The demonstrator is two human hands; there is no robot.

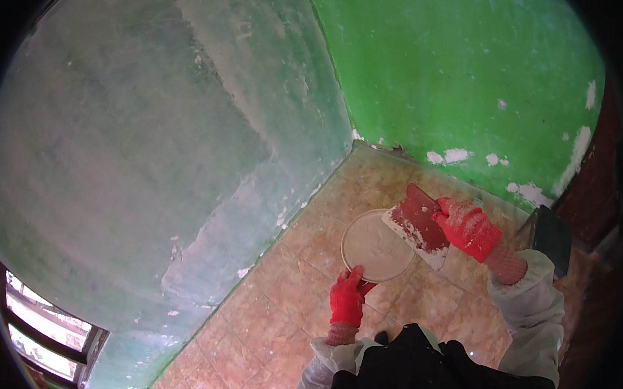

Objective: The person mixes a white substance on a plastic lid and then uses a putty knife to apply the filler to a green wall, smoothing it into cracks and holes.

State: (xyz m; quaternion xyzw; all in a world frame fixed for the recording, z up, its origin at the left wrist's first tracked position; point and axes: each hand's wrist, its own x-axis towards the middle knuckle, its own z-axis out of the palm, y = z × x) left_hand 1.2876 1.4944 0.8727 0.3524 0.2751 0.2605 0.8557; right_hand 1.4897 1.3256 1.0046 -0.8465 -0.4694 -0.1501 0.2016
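Observation:
My left hand (346,303), in a red glove, grips the lower rim of a round container (375,242) filled with smooth beige paste. In my right hand (469,229), also red-gloved, is a wide red putty spreader (418,224), crusted with pale plaster along its lower edge. The spreader is tilted at the container's right side, partly over its rim; whether the two touch I cannot tell.
A patchy grey-green wall (156,132) meets a bright green wall (459,70) at a corner above the tiled floor (247,322). A barred window (42,310) is at lower left. A dark panel (550,243) stands beside a dark red surface (590,196) at right.

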